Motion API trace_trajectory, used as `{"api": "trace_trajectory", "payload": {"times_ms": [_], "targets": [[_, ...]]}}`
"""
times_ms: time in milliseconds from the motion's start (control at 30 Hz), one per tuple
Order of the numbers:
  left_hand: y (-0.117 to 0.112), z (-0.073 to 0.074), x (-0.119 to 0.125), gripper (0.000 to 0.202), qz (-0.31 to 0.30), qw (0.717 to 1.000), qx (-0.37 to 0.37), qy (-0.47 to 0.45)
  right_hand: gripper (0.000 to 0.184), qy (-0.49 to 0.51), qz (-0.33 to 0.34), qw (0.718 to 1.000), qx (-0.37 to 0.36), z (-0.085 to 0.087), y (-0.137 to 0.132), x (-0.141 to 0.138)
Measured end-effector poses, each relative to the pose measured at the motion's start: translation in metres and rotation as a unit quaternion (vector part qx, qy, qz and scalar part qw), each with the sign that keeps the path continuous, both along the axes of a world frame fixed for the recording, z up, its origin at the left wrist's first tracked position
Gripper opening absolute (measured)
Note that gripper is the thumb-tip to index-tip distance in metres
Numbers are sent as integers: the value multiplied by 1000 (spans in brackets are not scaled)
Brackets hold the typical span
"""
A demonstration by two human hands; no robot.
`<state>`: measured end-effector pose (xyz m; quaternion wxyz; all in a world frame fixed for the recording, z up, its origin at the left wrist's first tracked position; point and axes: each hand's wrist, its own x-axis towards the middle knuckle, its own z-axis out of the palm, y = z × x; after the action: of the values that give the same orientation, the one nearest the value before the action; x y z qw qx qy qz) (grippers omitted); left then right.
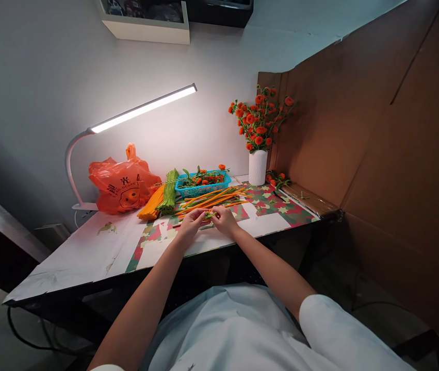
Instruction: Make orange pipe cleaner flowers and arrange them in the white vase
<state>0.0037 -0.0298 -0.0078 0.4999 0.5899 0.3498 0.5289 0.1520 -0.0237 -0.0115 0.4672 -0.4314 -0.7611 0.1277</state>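
Left hand [192, 223] and right hand [225, 221] pinch a small green piece [210, 215] between them, apparently unfinished; loose stems [213, 199] just beyond appear unworked; flowers [250, 118] in the vase [257, 169] beyond the right hand look complete

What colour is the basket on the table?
The basket is bright blue, best seen in the head view.
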Motion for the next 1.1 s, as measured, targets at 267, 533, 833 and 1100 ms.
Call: {"api": "trace_trajectory", "payload": {"times_ms": [267,533,833,1100], "targets": [[2,-1,-4,48,38,998,-15,-42,23,76,20,995,-56,-1,1,4],[0,0,-3,40,32,999,-2,-14,20,-34,-5,998,-45,2,-2,2],[4,-2,-4,34,37,999,7,-9,24,-32,-4,999,25,1,-4,1],[0,0,-4,44,65,998,10,-5,0,45,10,998,52,1,-5,5]]}}
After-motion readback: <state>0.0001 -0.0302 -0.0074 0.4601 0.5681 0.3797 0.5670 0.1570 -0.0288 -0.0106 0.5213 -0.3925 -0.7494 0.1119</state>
